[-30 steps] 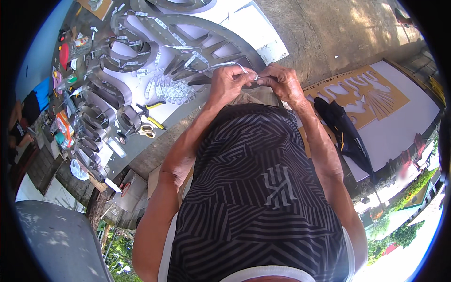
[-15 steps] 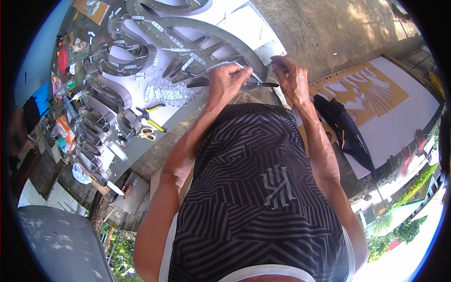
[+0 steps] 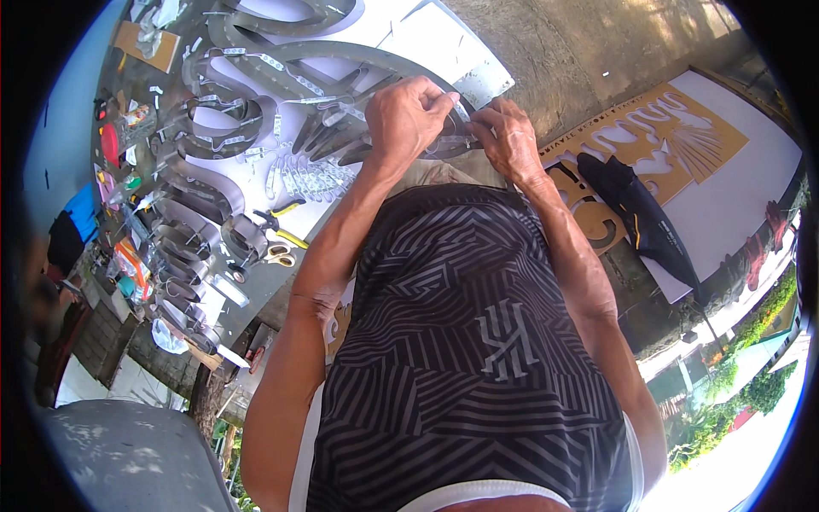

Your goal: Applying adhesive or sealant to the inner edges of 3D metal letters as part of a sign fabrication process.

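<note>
My left hand (image 3: 404, 119) is closed in a pinch on a white LED strip (image 3: 461, 110), over the right end of a grey curved letter frame (image 3: 367, 53). Close beside it, my right hand (image 3: 509, 141) has its thumb and fingers drawn together at the short length of strip between the hands. Its fingertips partly hide that end. More of the strip winds leftward through the grey frames on the table. A heap of looped LED strips (image 3: 311, 173) lies left of my left forearm.
Yellow-handled pliers (image 3: 286, 224) and scissors (image 3: 279, 255) lie at the table's near edge. Small grey frames, bags and tools crowd the left side. On the right, a black pouch (image 3: 636, 218) rests across a tan cut-out board (image 3: 682, 141) on a white sheet.
My right hand has come down and left, closing its fingers near the strip. The left hand has shifted slightly up and left. The whole view has turned slightly.
</note>
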`<state>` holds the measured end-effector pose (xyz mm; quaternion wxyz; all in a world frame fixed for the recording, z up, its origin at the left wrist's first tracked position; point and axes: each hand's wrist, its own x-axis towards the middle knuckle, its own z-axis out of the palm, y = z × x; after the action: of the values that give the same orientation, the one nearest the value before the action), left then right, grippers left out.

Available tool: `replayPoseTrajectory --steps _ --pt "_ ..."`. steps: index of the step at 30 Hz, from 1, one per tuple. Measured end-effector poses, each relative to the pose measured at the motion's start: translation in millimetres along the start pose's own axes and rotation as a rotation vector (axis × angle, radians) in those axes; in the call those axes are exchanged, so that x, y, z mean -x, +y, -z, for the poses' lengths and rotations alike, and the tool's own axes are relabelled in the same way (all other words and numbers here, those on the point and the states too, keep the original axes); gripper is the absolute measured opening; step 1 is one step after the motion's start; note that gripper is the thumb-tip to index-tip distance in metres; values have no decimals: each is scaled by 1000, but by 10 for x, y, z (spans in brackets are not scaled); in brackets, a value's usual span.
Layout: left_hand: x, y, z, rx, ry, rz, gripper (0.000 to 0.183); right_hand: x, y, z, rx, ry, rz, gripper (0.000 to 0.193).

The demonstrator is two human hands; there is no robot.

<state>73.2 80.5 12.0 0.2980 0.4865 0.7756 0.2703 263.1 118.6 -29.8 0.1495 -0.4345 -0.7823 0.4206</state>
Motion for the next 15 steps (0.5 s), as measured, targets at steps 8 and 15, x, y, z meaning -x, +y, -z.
replayPoseTrajectory --steps 8,15 --pt "-227 -303 206 -391 131 -553 28 -37 -94 -59 355 15 137 12" --pt "-421 -313 255 -287 -157 -634 16 10 -10 -116 386 99 199 14"
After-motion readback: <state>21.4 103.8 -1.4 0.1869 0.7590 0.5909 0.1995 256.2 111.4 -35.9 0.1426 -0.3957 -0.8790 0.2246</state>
